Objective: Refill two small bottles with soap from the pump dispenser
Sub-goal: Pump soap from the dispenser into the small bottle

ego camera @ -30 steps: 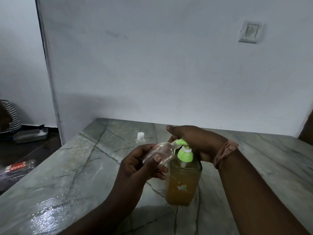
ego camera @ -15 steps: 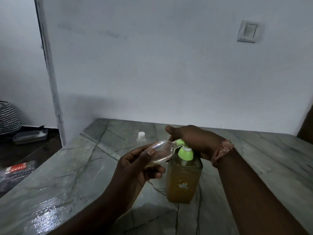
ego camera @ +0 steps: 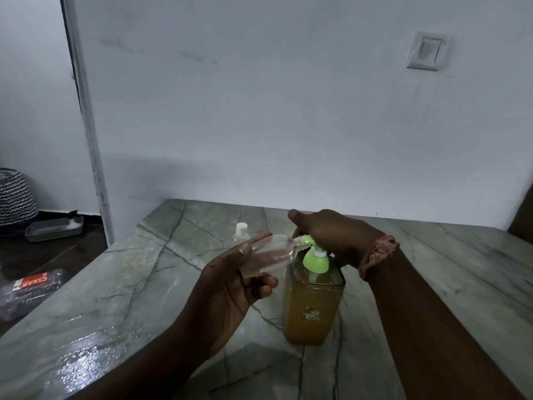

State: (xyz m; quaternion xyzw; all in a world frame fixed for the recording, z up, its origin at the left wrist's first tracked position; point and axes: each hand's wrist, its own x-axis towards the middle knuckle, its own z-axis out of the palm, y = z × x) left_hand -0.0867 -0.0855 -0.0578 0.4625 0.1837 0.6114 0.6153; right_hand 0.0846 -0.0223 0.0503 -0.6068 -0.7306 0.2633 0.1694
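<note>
A square pump dispenser full of amber soap stands on the marble counter, topped by a green pump. My left hand grips a small clear bottle, tilted on its side with its mouth against the green spout. A little amber soap lies in the bottle's low side. My right hand rests flat on top of the pump head and hides most of it. A second small clear bottle with a white cap stands behind my left hand, partly hidden.
A white wall rises right behind the counter, with a switch plate high on the right. The counter's left edge drops to a dark floor holding a grey tray, a patterned basket and a wrapped packet. The near-left counter surface looks wet.
My left hand has relaxed its fingers a little round the small bottle, which stays at the spout. My right hand stays on the pump head.
</note>
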